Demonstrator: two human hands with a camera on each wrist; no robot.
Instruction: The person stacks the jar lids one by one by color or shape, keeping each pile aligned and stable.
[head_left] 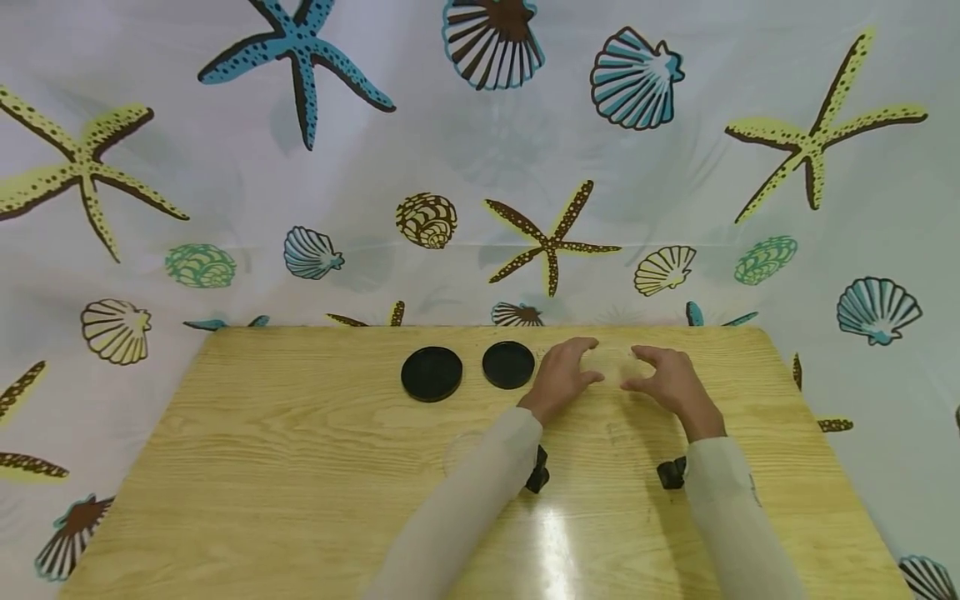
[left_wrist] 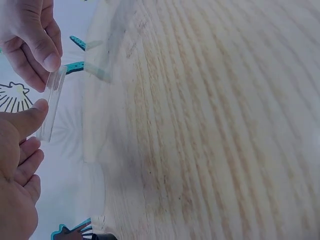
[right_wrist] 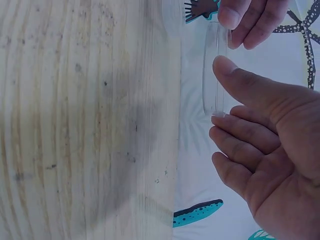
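Observation:
A clear round dish, like a petri dish (head_left: 611, 365), is held between both hands near the table's back edge. My left hand (head_left: 558, 377) pinches one side of it, thumb against the near face. Opposite, my right hand (head_left: 670, 385) grips the other side between thumb and fingers. Seen edge-on in the left wrist view, the dish (left_wrist: 52, 106) shows a thin rim and a raised wall. In the right wrist view the dish (right_wrist: 213, 75) stands over the patterned cloth, beyond the wood.
Two black discs (head_left: 431, 373) (head_left: 508, 364) lie left of my hands. Another clear round piece (head_left: 461, 450) lies beside my left sleeve. A further clear dish (left_wrist: 95, 190) sits near the back edge. A cloth with shells and starfish (head_left: 360, 167) hangs behind the wooden table (head_left: 285, 458).

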